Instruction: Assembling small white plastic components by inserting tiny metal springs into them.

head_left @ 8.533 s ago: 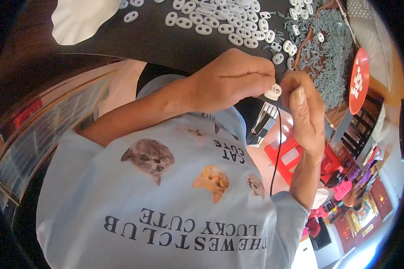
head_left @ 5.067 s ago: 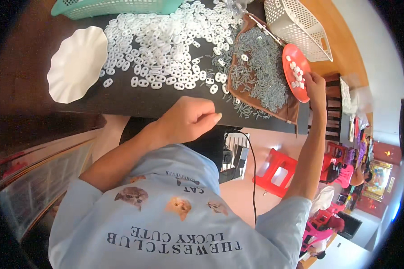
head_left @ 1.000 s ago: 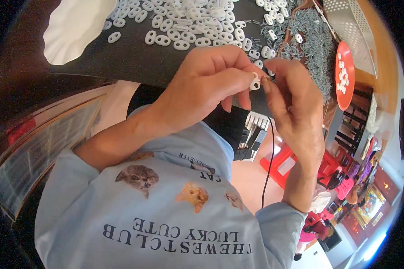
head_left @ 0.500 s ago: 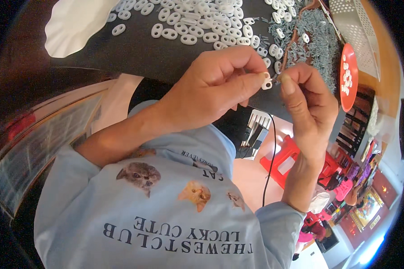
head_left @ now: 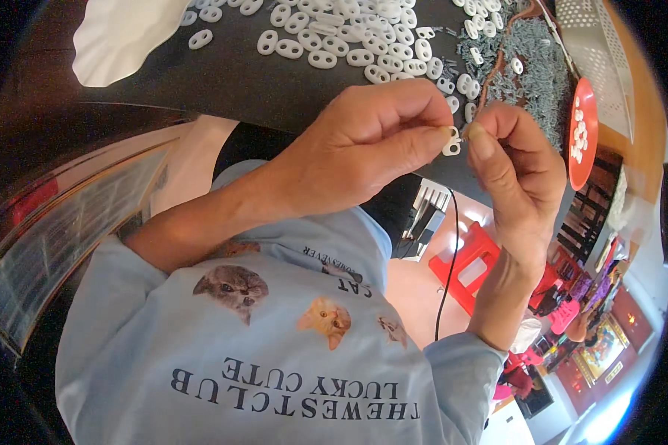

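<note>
My left hand [head_left: 371, 144] pinches a small white two-holed plastic cord lock [head_left: 452, 142] between thumb and forefinger, just off the near edge of the dark table. Close to its right side, my right hand [head_left: 516, 178] has thumb and forefinger pressed together, with its other fingers curled. Something tiny shows at those fingertips, too small to name. Beyond the hands lies a heap of white oval two-holed pieces [head_left: 360, 57]. To its right spreads a pile of small grey springs [head_left: 531, 81].
A white wavy-edged plate [head_left: 119, 37] is at the far left. At the right stand a red dish [head_left: 589, 107] of small white parts and a white perforated basket [head_left: 601, 59]. Below the table are a red stool [head_left: 460, 285] and a hanging black cable [head_left: 443, 297].
Both hands have shifted slightly right and a little lower in the picture. My right fingertips have come nearer to the white cord lock, and the table view has shifted a little.
</note>
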The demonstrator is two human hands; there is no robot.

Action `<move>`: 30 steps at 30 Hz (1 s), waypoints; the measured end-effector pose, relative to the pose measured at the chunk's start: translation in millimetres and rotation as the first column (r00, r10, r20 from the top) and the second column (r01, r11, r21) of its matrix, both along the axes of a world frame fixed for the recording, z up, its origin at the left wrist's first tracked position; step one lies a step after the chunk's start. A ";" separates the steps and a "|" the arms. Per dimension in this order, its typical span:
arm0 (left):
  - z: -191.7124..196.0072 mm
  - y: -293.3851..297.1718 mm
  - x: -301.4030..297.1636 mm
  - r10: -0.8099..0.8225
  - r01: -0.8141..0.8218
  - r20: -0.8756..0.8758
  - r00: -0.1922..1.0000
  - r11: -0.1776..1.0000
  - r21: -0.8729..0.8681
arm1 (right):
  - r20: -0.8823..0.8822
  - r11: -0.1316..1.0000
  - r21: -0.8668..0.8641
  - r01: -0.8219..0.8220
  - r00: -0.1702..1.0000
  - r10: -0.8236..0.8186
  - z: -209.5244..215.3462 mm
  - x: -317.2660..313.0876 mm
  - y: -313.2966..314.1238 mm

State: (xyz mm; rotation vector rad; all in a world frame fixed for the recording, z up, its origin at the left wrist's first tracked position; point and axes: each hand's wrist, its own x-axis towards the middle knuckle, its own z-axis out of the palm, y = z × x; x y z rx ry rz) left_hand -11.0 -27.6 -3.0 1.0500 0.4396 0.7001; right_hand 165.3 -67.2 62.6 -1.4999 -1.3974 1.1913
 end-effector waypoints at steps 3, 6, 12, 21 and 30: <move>-0.1 -0.3 0.5 -0.008 0.008 0.018 1.000 1.000 -0.018 | -0.007 1.000 -0.008 0.016 1.000 -0.016 -0.6 -1.7 0.1; -4.4 -1.4 3.1 0.002 -0.001 0.032 0.999 1.000 -0.010 | 0.002 1.000 -0.018 0.003 1.000 -0.003 -2.7 0.4 -0.2; -8.7 -2.8 4.9 0.017 -0.017 0.030 0.999 1.000 0.010 | 0.003 1.000 -0.008 0.023 1.000 -0.023 -6.4 -2.3 0.2; -11.7 -1.2 5.8 0.016 -0.017 0.059 0.998 1.000 0.017 | 0.011 0.999 -0.003 0.044 0.999 -0.044 -11.1 -2.5 1.3; -15.2 -4.6 5.7 0.036 -0.033 0.063 0.997 0.999 -0.034 | 0.068 1.000 0.015 0.016 0.998 -0.017 -17.6 -6.0 1.1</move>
